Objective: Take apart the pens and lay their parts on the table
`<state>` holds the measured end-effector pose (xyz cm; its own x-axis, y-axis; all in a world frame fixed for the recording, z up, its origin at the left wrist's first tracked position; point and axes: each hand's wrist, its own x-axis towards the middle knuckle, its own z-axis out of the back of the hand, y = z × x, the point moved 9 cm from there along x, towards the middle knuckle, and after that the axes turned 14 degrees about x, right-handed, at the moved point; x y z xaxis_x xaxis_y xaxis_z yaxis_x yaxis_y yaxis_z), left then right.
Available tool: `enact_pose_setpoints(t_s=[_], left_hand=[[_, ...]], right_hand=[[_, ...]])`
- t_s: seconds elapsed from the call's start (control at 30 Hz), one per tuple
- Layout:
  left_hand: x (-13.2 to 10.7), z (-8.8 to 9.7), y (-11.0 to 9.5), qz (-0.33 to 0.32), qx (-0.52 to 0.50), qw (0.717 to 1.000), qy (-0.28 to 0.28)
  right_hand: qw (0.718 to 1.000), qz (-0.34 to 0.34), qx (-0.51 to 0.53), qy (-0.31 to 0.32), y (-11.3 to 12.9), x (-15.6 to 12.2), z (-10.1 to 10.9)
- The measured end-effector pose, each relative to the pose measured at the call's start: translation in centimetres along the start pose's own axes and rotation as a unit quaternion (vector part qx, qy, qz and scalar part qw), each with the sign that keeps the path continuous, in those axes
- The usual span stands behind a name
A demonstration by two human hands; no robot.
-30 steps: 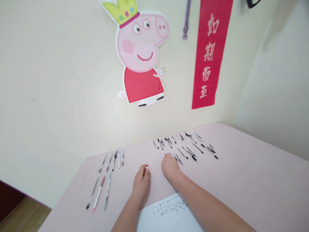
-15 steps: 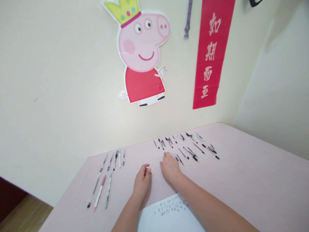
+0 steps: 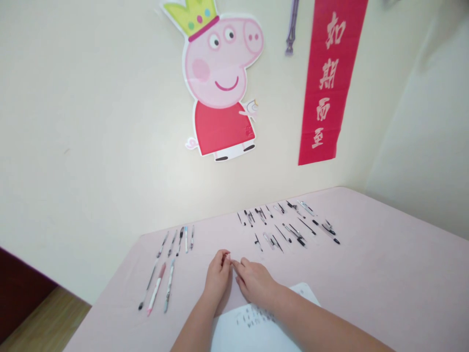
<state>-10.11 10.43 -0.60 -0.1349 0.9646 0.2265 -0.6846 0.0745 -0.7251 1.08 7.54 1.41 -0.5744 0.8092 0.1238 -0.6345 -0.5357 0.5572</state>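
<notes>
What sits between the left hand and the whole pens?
Nothing: bare table between left hand and nearest pen, in the head view.

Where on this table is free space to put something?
The right side of the table, beyond the pen parts and white sheet, is bare. A narrower strip lies between the whole pens and the left hand. Crowded: among the parts.

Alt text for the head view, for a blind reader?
The left hand and right hand meet at the fingertips over a pink table, near a written sheet. Pens lie to their left, loose pen parts farther back.
</notes>
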Motion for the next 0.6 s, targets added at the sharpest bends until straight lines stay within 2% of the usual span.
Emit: enact_pose_setpoints(t_s=[0.4, 0.5, 0.6], left_hand=[[0.4, 0.5, 0.4, 0.002, 0.031, 0.999, -0.014], [1.3, 1.8, 0.4, -0.015, 0.117, 0.992, -0.047], [2.6, 3.8, 0.1, -0.052, 0.273, 0.955, -0.100]], right_hand=[[1.000, 0.025, 0.001, 0.002, -0.7, 0.2, -0.1], [1.000, 0.029, 0.006, 0.002, -0.7, 0.1, -0.1], [0.999, 0.031, 0.009, 0.000, -0.8, 0.1, 0.0]])
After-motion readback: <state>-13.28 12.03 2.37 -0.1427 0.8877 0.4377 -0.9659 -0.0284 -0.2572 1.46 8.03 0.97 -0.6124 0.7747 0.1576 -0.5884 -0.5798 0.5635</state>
